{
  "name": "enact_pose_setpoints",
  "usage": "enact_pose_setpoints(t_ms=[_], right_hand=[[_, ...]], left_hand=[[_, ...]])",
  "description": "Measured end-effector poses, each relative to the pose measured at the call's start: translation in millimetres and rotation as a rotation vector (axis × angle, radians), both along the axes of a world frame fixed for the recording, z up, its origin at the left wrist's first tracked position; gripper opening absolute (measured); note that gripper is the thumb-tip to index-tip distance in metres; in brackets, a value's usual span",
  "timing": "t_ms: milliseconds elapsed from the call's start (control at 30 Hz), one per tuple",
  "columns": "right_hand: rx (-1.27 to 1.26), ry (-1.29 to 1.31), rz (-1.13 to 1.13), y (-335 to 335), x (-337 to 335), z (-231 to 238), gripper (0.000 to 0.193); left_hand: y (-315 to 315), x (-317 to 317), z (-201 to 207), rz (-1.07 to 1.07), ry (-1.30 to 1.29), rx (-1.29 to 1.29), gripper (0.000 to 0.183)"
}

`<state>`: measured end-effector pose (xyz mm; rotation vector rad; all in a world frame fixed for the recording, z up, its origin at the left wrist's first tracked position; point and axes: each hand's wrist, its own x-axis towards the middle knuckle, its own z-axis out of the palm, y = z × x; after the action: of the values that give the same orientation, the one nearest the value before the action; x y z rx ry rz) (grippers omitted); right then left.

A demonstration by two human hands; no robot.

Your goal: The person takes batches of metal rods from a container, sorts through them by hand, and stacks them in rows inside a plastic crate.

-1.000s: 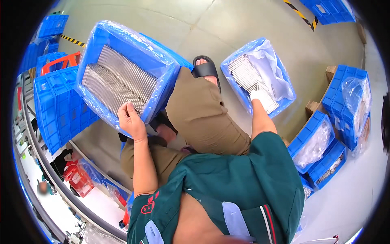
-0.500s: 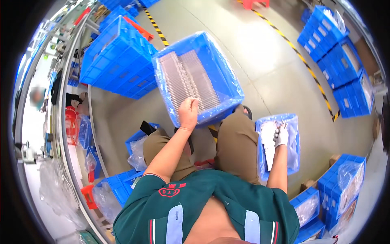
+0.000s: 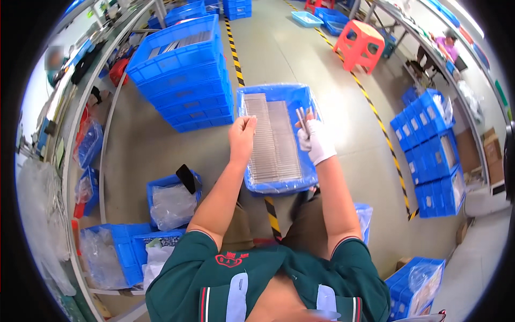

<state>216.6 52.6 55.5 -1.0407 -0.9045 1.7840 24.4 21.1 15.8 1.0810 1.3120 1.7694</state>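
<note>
Blue crate (image 3: 279, 185) — packed rows of thin grey metal strips (image 3: 273, 139).

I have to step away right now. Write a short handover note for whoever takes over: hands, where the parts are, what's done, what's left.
Left hand: bare, resting on the left row of thin metal strips in the blue crate in front of the knees.
Right hand: white glove, pinching a few strips upright over the crate's right side.
Done: the crate holds two neat rows.
Left: the held strips are not yet set down. A stack of blue crates stands ahead on the left.
</note>
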Motion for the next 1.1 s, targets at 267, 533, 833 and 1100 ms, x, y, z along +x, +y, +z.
enact_pose_setpoints(t_ms=[267,533,833,1100], right_hand=[[-0.020,-0.074,0.196,-4,-54,-5,0.028],[0.151,-0.243,0.284,-11,-63,-5,0.014],[0.700,-0.833,0.179,-16,-64,-6,0.014],[0.808,-0.820,0.145,-19,-64,-10,0.014]], left_hand=[[-10,-20,11,-0.049,-0.346,-0.106,0.016],[-15,-26,0,-0.348,-0.553,-0.220,0.016],[-16,-27,-1,-0.355,-0.485,-0.253,0.014],[-19,-31,1,-0.324,-0.283,-0.231,0.013]])
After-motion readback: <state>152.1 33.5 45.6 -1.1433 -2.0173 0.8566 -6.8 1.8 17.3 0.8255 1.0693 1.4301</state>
